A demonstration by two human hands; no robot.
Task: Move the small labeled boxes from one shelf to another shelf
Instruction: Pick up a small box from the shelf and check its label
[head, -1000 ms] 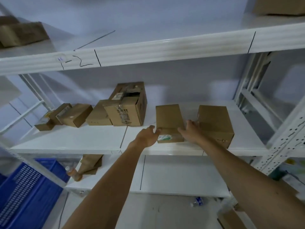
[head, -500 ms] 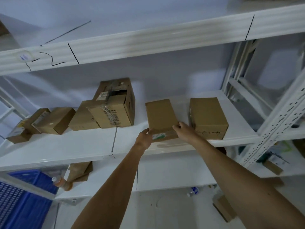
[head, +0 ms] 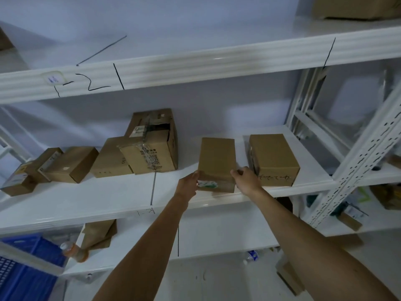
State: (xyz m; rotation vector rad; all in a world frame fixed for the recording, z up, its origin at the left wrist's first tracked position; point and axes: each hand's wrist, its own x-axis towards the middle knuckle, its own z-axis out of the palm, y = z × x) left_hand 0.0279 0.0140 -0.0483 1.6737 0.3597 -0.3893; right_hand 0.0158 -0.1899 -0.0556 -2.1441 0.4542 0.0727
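Observation:
A small brown cardboard box with a green and white label on its near face lies on the white middle shelf. My left hand grips its near left corner and my right hand grips its near right corner. To its right stands a squarer brown box with handwriting on its front. Left of it sit a larger taped box, a plain box and several smaller boxes toward the shelf's left end.
An upper shelf marked "1-2" runs overhead, with a box at its far right. A lower shelf holds a brown paper bag and a bottle. A blue crate sits bottom left. A perforated white upright stands at right.
Both hands have stayed on the labelled box's near corners, and the box has stayed on the shelf. My head has shifted, so the shelves sit differently in the frame.

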